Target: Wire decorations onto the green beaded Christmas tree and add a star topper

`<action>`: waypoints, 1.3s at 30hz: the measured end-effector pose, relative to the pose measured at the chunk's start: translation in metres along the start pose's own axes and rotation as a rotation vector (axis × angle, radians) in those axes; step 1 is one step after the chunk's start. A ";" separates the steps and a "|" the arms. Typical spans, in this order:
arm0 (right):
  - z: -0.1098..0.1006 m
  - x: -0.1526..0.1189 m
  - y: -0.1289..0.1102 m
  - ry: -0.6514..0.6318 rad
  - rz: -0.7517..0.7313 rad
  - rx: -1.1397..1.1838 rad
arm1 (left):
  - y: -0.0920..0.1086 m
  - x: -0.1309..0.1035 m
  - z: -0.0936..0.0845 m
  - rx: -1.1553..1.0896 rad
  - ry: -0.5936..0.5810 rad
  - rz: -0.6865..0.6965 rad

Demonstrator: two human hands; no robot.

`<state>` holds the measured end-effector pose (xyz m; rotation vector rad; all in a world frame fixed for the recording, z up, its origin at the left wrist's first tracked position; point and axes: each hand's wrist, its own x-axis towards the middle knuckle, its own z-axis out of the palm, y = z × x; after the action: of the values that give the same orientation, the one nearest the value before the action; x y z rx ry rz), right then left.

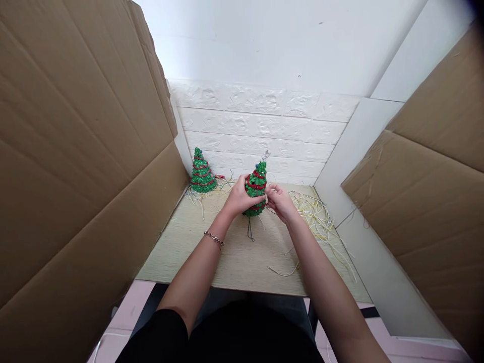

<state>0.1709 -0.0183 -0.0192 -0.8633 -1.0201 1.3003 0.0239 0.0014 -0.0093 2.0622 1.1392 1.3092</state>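
Note:
A small green tree (256,187) with red garland and a clear ornament on top stands near the middle of the table, leaning slightly right. My left hand (240,195) is wrapped round its left side and front, the thumb across it. At its right side, my right hand (279,200) has its fingers pinched together close to the branches; what they hold is too small to make out. Dark wire ends (250,231) stick out below the tree toward me.
Another green tree (203,174) with red garland stands at the table's back left, beside a small red item (220,177). Tangled pale yellow cords (315,214) lie on the right of the table (181,252). Cardboard sheets (86,126) rise on both sides; a white brick-pattern wall (253,121) is behind.

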 end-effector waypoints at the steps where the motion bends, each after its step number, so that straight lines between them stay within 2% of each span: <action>1: -0.001 0.002 0.001 0.055 -0.020 0.020 | 0.000 0.001 -0.001 -0.041 -0.005 -0.016; 4: -0.007 0.009 0.006 0.307 -0.028 0.048 | -0.003 0.002 -0.002 -0.208 -0.046 -0.059; 6: -0.010 0.013 0.010 0.409 0.031 0.036 | -0.004 0.003 -0.001 -0.328 -0.077 -0.084; 8: -0.009 0.013 0.014 0.359 0.120 0.053 | -0.002 0.003 0.000 -0.440 -0.099 -0.098; 12: -0.002 0.009 0.017 0.024 0.294 0.183 | 0.003 0.003 -0.002 -0.591 -0.091 -0.109; 15: 0.004 0.005 0.013 -0.068 0.382 0.285 | 0.004 0.004 -0.004 -0.633 -0.078 -0.126; 19: 0.008 0.004 0.009 -0.011 0.396 0.414 | 0.001 0.005 -0.005 -0.583 -0.116 -0.103; 23: 0.010 0.004 0.009 0.095 0.380 0.459 | -0.006 0.008 -0.002 -0.429 -0.014 -0.106; 27: 0.011 0.003 0.009 0.173 0.329 0.479 | -0.016 0.013 -0.001 -0.499 0.003 -0.113; 32: 0.014 0.001 0.006 0.284 0.336 0.567 | -0.024 0.015 -0.004 -0.450 -0.030 -0.068; 39: 0.016 0.002 0.007 0.351 0.252 0.619 | -0.016 0.010 -0.005 -0.447 -0.093 -0.128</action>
<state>0.1538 -0.0163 -0.0198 -0.7102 -0.2053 1.4924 0.0148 0.0186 -0.0135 1.6775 0.8306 1.2558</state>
